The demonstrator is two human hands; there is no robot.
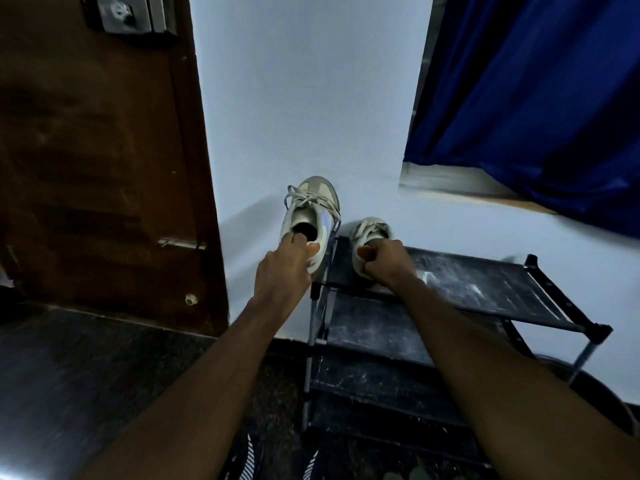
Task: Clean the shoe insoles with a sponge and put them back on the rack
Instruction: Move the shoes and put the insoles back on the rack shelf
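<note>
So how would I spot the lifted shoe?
Find the black shoe rack by the wall. Of two pale sneakers at its top left, yours is the higher sneaker, gripped by the left hand beyond the rack's edge; the other sneaker is over the shelf.

This looks like the entry corner of a home: a brown wooden door (104,150) with a metal lock box (128,13) and a sliding bolt (181,243) stands beside a plain, pale painted wall (304,98). A deep blue curtain (536,98) hangs over a window sill (446,185) on the right. Against the wall, on a dark stone floor (86,358), stands a dusty black tiered shoe rack (485,289) with a pale sneaker (370,230) on its top shelf.
</note>
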